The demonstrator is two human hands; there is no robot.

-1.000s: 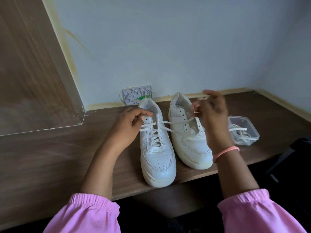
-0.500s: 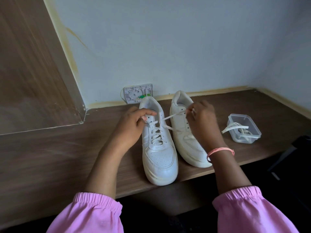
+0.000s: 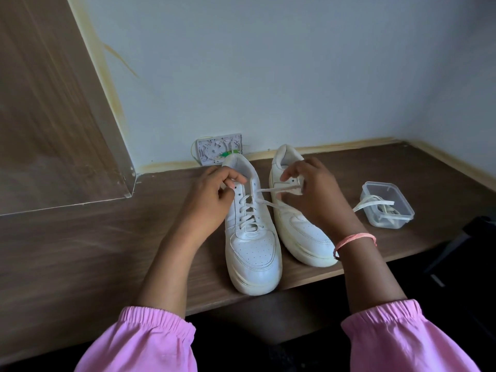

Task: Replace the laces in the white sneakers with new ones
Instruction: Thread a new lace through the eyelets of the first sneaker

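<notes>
Two white sneakers stand side by side on the wooden shelf point(image 3: 80, 251), toes toward me. The left sneaker point(image 3: 252, 253) is laced partway up with a white lace point(image 3: 248, 210). My left hand point(image 3: 212, 200) pinches the upper left edge of that sneaker near the top eyelets. My right hand point(image 3: 311, 194) pinches the lace's free end, which runs rightward from the left sneaker's eyelets over the right sneaker point(image 3: 303, 232). The right sneaker shows empty eyelets and no lace.
A small clear plastic box point(image 3: 387, 205) holding more white laces sits to the right, one lace hanging over its rim. A white wall plate point(image 3: 218, 149) leans against the wall behind the sneakers. A dark object point(image 3: 464, 245) stands below the shelf's right end.
My right hand has come down and left from above the right sneaker toward the left sneaker's top eyelets, shortening the stretched lace. My left hand has stayed at the eyelets.
</notes>
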